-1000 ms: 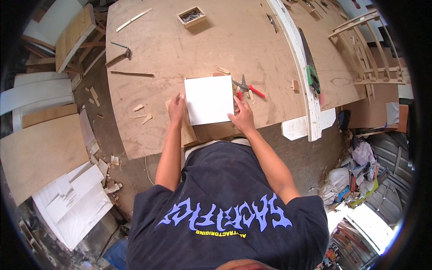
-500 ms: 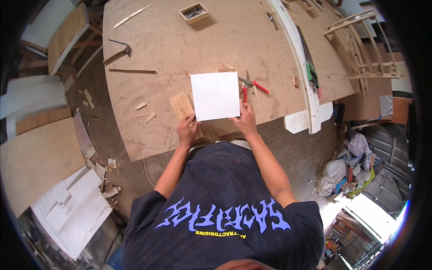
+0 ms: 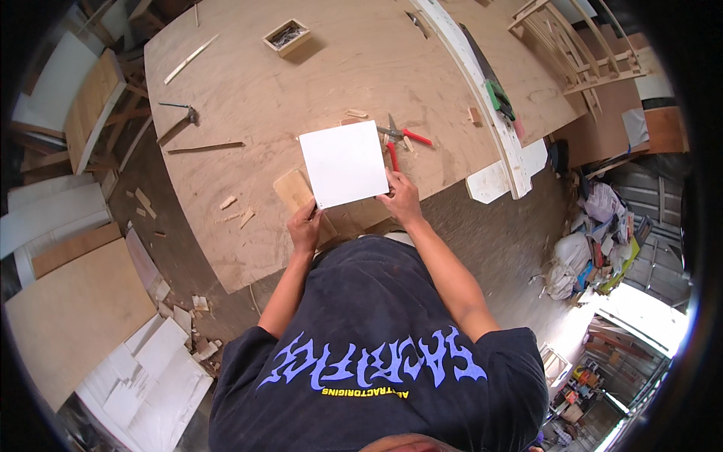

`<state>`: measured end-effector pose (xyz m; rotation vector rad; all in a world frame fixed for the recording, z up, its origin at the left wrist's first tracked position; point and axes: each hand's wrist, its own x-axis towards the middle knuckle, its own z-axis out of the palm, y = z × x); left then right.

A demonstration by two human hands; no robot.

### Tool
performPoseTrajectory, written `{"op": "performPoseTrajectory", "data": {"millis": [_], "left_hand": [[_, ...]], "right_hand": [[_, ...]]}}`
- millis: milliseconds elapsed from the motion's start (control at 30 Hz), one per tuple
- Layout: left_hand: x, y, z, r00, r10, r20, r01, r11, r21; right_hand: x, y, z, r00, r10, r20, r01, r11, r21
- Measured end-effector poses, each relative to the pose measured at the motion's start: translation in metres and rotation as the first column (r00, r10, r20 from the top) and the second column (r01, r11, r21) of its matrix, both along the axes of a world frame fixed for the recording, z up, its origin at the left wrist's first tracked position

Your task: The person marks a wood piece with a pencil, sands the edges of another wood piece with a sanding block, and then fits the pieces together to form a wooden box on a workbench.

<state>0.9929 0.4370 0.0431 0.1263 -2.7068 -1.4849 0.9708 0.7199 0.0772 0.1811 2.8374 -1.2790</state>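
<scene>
A flat white square panel [image 3: 343,163] is held between my two hands above the near edge of the plywood table. The fingers of my left hand [image 3: 304,228] pinch its lower left corner. My right hand [image 3: 401,198] grips it close to the lower right corner. Just beyond the panel's right side lie snips [image 3: 416,137] with red handles, their jaws apart. Partly covered by the panel, a pale wooden board [image 3: 292,190] with rounded corners lies near my left hand. Small wood offcuts [image 3: 356,114] sit behind the panel's far edge.
On the plywood table [image 3: 248,90] are a hammer [image 3: 190,116], a thin dark stick [image 3: 205,148] and a wooden box [image 3: 288,50] of small dark pieces. To the right, a long white beam [image 3: 482,90] lies beside a green-handled saw [image 3: 498,100]. Scrap boards [image 3: 154,369] are stacked at left.
The panel has tilted slightly counterclockwise in the picture and shifted left, with both hands still on it. The table and its tools also appear further left and turned, as the view has swung.
</scene>
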Motion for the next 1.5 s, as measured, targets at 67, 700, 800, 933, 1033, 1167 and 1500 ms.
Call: {"op": "performPoseTrajectory", "data": {"millis": [67,700,800,933,1033,1167,1500], "left_hand": [[0.002,0.0,-0.003,0.999,-0.008,-0.049,0.007,1.0,-0.023],[-0.002,-0.001,-0.004,0.99,0.085,-0.114,-0.091,0.994,-0.053],[0.001,-0.007,-0.004,0.988,0.154,-0.019,-0.155,0.983,-0.1],[-0.001,-0.013,-0.009,0.985,0.151,-0.088,-0.162,0.978,-0.132],[-0.002,-0.01,-0.007,0.988,0.147,-0.04,-0.15,0.983,-0.106],[-0.005,-0.007,0.013,0.986,0.164,0.018,-0.159,0.976,-0.149],[-0.127,0.011,0.008,0.882,0.439,0.172,-0.47,0.849,0.242]], "right_hand": [[-0.001,0.0,0.002,1.0,0.005,-0.018,-0.006,1.0,-0.02],[-0.044,0.001,-0.009,0.983,0.154,-0.095,-0.157,0.987,-0.023],[-0.053,-0.007,-0.016,0.974,0.201,-0.103,-0.201,0.979,0.009],[-0.06,-0.012,-0.013,0.966,0.237,-0.106,-0.236,0.972,0.023],[-0.064,-0.006,-0.013,0.964,0.262,-0.04,-0.262,0.965,-0.006],[-0.069,0.002,-0.003,0.936,0.35,0.029,-0.351,0.935,0.05],[-0.155,-0.039,-0.013,0.994,0.11,-0.016,-0.111,0.967,-0.229]]}}
